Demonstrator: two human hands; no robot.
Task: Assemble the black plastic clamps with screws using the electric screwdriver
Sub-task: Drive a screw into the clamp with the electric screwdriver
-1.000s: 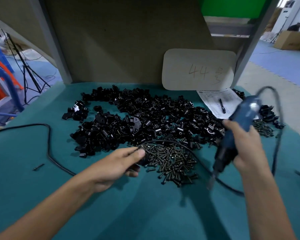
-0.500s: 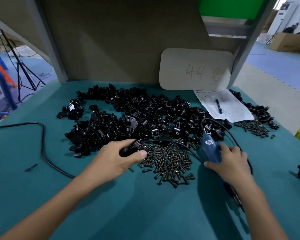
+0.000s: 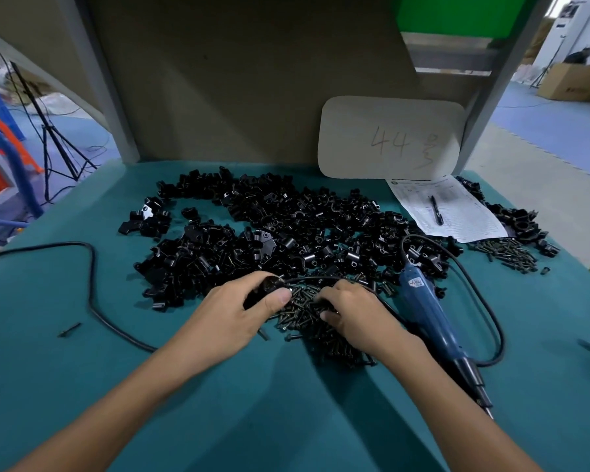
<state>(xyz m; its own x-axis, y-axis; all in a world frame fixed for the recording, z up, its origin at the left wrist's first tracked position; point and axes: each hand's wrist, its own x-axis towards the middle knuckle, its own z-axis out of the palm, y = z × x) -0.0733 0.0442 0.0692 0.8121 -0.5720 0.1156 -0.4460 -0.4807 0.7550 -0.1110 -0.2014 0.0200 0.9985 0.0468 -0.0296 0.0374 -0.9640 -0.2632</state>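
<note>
A big heap of black plastic clamps (image 3: 286, 226) covers the middle of the teal table (image 3: 286, 420). In front of it lies a pile of dark screws (image 3: 300, 310). My left hand (image 3: 234, 318) grips one black clamp (image 3: 264, 290) at the pile's left edge. My right hand (image 3: 353, 313) rests on the screw pile with its fingers bent down into the screws; whether they pinch one is hidden. The blue electric screwdriver (image 3: 430, 318) lies on the table just right of my right hand, bit pointing toward me, and its cable loops around it.
A second small screw pile (image 3: 504, 253) and more clamps (image 3: 521, 223) sit at the far right. A printed sheet with a pen (image 3: 435, 209) and a card marked 44 (image 3: 389, 137) stand at the back. A black cable (image 3: 91, 284) crosses the left side, near a loose screw (image 3: 69, 329).
My right hand laid the blue screwdriver on the table, let go of it and moved left onto the screw pile. My left hand still holds the clamp, now beside the screws.
</note>
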